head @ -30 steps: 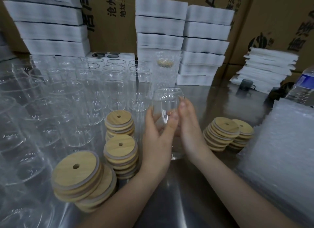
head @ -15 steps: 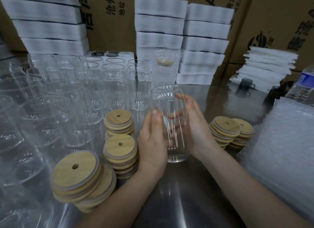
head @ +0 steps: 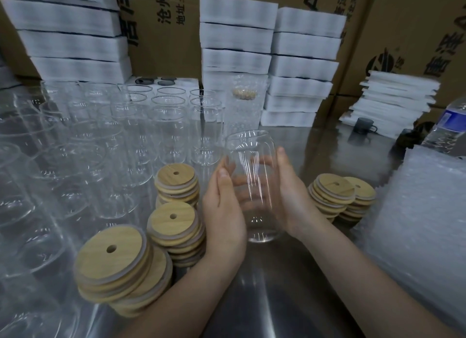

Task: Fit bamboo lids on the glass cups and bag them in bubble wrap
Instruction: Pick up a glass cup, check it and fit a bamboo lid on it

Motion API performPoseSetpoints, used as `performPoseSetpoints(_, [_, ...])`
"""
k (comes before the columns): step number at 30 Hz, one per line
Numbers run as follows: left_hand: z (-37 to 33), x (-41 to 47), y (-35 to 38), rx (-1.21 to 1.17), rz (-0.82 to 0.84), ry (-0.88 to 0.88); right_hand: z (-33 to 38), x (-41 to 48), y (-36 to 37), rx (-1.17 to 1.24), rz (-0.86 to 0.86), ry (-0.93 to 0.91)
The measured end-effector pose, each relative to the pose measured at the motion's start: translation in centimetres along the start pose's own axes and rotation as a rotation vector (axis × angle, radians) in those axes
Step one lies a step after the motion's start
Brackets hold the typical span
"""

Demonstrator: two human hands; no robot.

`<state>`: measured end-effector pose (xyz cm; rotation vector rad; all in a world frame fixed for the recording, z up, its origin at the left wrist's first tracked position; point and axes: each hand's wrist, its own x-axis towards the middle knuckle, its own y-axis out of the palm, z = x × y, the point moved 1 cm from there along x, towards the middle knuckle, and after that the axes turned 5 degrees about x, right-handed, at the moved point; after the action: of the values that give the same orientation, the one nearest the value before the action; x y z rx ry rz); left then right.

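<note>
- Head view: a cup [head: 252, 186] is held upright over the middle of the table [head: 277, 300], mouth up, with no lid on it. Whether its base touches the steel cannot be told.
- The left hand [head: 224, 211] is laid flat against the cup's 9 o'clock side, fingers nearly straight and pointing up. The glass is only pressed by it, not gripped.
- The right hand [head: 290, 199] is wrapped round the 3 o'clock side, and its fingers are seen through the glass, curled behind the cup.
- Lids [head: 176, 224] are stacked just beside the left hand at 9 o'clock, with other piles at 8 and 10 o'clock. Two more stacks [head: 335, 196] sit near the right wrist at 3 o'clock.
- Bare cups [head: 151, 135] are crowded from 9 to 11 o'clock. One bagged cup [head: 245, 105], already lidded, stands at 12 o'clock.
- Bubble wrap [head: 423, 224] is piled at 3 to 4 o'clock, beyond the stacks.
- The step in hand is judged to be the fetching of one cup; lid fitting is not yet begun.
- For the next move, one hand must be freed, probably the flat left one, since lids lie closest to it. A lid is to be set level on the rim and pressed home while the cup is steadied by the other hand. Only then is a bag needed.
</note>
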<state>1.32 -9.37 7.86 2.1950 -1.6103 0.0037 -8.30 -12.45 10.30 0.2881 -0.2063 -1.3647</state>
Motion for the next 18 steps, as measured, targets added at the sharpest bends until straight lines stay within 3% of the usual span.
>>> performPoseSetpoints(6, [0.0, -0.2, 0.2, 0.069, 0.104, 0.020, -0.9, -0.5, 0.9, -0.136, -0.107, -0.262])
performPoseSetpoints(12, [0.0, 0.1, -0.1, 0.065, 0.063, 0.052, 0.3, -0.9, 0.8, -0.116, -0.130, -0.220])
performPoseSetpoints(18, [-0.1, 0.2, 0.3, -0.119, 0.129, -0.063, 0.7, -0.5, 0.4, -0.010, -0.151, -0.109])
